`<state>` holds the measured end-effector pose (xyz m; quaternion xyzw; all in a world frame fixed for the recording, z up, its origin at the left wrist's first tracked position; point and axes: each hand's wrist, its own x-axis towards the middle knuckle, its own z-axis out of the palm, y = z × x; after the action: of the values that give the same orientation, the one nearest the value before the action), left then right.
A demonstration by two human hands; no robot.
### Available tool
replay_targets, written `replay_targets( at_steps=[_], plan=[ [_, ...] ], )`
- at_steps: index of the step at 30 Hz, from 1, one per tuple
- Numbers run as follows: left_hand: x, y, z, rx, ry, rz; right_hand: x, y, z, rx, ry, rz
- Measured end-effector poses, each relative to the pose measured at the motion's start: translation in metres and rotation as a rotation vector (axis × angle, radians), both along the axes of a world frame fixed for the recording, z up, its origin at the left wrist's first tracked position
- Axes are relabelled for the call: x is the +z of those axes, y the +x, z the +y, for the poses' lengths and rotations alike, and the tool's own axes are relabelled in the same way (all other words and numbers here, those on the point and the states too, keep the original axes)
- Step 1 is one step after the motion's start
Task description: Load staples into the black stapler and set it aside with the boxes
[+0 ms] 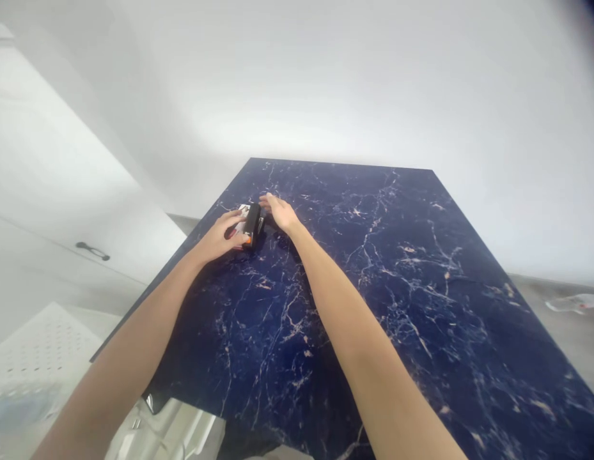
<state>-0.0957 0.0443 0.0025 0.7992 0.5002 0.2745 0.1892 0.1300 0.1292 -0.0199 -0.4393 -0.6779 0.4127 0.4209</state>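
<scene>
A small black and white box (252, 225) with an orange patch rests on the dark blue marbled table, towards its far left edge. My left hand (224, 235) grips it from the left, thumb at the near end and fingers over the top. To the right of the box is my right hand (279, 209), its fingers stretched out towards the far end of the box. Nothing shows in that hand. Whether its fingertips touch the box I cannot tell. Print on the box is too small to read.
The blue marbled table (373, 275) stands close to a white wall (349, 83). On the left is a white cabinet with a dark handle (93, 251). A perforated white piece (38, 345) and a pale object (174, 428) are at lower left. Clear plastic (575, 303) lies beyond the right edge.
</scene>
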Motion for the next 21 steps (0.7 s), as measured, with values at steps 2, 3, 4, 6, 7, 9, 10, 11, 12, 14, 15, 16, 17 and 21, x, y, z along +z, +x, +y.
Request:
replay_targets(
  at_steps=[2,3,4,6,7,9,10,11,12,14,15,16,17,21],
  plan=[
    [0.001,-0.003,0.002,-0.001,-0.012,0.018,0.000,-0.001,0.000,0.062,-0.001,-0.002],
    [0.000,-0.004,0.003,0.002,-0.009,0.028,-0.001,-0.001,-0.001,0.063,0.000,-0.011],
    [0.000,-0.005,0.003,0.007,-0.005,0.037,-0.001,-0.001,-0.003,0.047,0.006,-0.023],
    [-0.002,-0.004,0.000,0.021,0.022,0.050,-0.001,0.000,-0.005,-0.004,0.016,-0.026],
    [-0.003,-0.002,-0.002,0.026,0.050,0.060,-0.001,0.001,-0.005,-0.032,0.022,-0.025],
    [-0.005,0.006,-0.006,0.044,0.147,0.099,-0.001,0.003,-0.003,-0.089,0.034,-0.030],
    [-0.005,0.011,-0.009,0.057,0.210,0.130,-0.002,0.005,-0.002,-0.112,0.039,-0.037],
    [-0.005,0.018,-0.011,0.071,0.271,0.165,-0.003,0.007,-0.001,-0.133,0.044,-0.045],
    [-0.005,0.024,-0.012,0.089,0.323,0.198,-0.004,0.009,0.000,-0.158,0.048,-0.054],
    [-0.003,0.035,-0.014,0.133,0.383,0.248,-0.006,0.013,0.002,-0.224,0.058,-0.072],
    [-0.002,0.039,-0.014,0.158,0.398,0.264,-0.006,0.014,0.002,-0.261,0.062,-0.081],
    [-0.001,0.040,-0.014,0.191,0.413,0.273,-0.006,0.016,0.002,-0.289,0.065,-0.092],
    [-0.001,0.040,-0.013,0.223,0.427,0.282,-0.006,0.018,0.002,-0.301,0.071,-0.103],
    [-0.002,0.028,-0.008,0.305,0.461,0.300,-0.001,0.021,-0.004,-0.135,0.143,-0.185]
  ],
)
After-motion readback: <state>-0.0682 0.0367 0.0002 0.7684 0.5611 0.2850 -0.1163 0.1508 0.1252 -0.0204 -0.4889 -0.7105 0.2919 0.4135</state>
